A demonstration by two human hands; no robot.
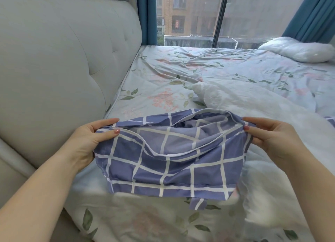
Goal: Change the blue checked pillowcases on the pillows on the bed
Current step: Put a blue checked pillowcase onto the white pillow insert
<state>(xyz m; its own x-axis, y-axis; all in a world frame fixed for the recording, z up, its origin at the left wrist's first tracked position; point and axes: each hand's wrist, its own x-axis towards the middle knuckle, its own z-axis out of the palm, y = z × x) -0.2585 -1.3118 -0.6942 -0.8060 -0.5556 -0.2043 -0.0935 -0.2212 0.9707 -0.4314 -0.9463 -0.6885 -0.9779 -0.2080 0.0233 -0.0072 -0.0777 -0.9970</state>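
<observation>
Head view: our left hand (90, 142) and right hand (272, 138) pinch the blue checked pillowcase (172, 160) mouth open; loosening either grip could collapse it.

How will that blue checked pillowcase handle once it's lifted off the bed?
Probably floppy: the pillowcase sags between the left hand and right hand. Likely light, since pinched edges hold it. Its opening may collapse unless kept stretched.

No readable text, label, brand or number appeared anywhere; a red sign on the distant building (176, 24) was too blurred.
</observation>
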